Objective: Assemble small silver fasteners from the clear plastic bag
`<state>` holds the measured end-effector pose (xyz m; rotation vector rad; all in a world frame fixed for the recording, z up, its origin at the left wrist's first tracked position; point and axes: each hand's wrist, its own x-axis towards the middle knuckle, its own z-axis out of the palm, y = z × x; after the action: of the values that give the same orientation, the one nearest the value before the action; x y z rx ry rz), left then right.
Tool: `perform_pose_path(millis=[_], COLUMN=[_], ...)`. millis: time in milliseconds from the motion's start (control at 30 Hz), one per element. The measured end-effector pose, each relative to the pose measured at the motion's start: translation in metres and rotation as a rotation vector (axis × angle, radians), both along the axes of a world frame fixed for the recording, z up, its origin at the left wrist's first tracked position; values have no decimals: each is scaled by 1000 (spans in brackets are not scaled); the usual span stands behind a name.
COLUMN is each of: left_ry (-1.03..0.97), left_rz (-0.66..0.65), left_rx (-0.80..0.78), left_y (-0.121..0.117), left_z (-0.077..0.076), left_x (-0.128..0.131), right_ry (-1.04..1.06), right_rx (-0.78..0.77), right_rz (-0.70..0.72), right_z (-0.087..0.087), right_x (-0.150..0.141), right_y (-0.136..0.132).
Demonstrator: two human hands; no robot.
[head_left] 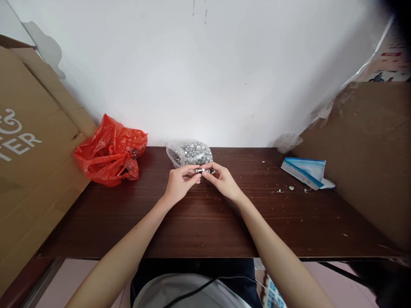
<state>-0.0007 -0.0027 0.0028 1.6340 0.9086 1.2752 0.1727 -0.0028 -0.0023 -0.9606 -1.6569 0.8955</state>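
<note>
My left hand (180, 183) and my right hand (222, 179) meet over the middle of a dark wooden table (205, 222). Both pinch a small silvery metal part (201, 170) between their fingertips. Just behind the hands lies an open clear plastic bag (189, 153) filled with several small shiny metal pieces. Both hands' fingers are closed around the part, and it is too small to name.
A crumpled red plastic bag (111, 150) lies at the table's back left. A blue-and-white packet (305, 171) rests at the back right, with small white scraps nearby. Cardboard (28, 162) leans on the left; a brown board (369, 149) stands on the right. A white wall is behind.
</note>
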Motion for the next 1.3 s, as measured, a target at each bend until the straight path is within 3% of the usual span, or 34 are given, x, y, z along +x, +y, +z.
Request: perform_pose_path(millis=[133, 233, 333, 467, 633, 800, 900, 1033, 1200, 1300], left_ry=[25, 25, 42, 69, 38, 67, 58, 51, 80, 60], left_rz=[-25, -40, -49, -64, -59, -69, -68, -55, -59, -53], left_rx=[-5, -7, -10, -17, -16, -23, -19, -15, -19, -2], left_y=[1, 0, -1, -1, 0, -1, 0, 1, 0, 1], left_z=[-3, -4, -4, -5, -5, -6, -7, -6, -6, -6], left_x=[1, 1, 1, 1, 2, 2, 2, 1, 1, 1], right_ry=[26, 118, 132, 104, 132, 84, 162, 89, 68, 82], right_rx=[-129, -188, -168, -153, -146, -146, -205, -203, -169, -135], right_rz=[-70, -7, 36, -68, -30, -114, -56, 56, -46, -14], right_z=[-1, -1, 0, 0, 4, 5, 6, 3, -1, 1], right_x=[2, 1, 1, 2, 4, 4, 4, 3, 4, 4], right_y=[2, 2, 2, 2, 1, 0, 0, 0, 3, 2])
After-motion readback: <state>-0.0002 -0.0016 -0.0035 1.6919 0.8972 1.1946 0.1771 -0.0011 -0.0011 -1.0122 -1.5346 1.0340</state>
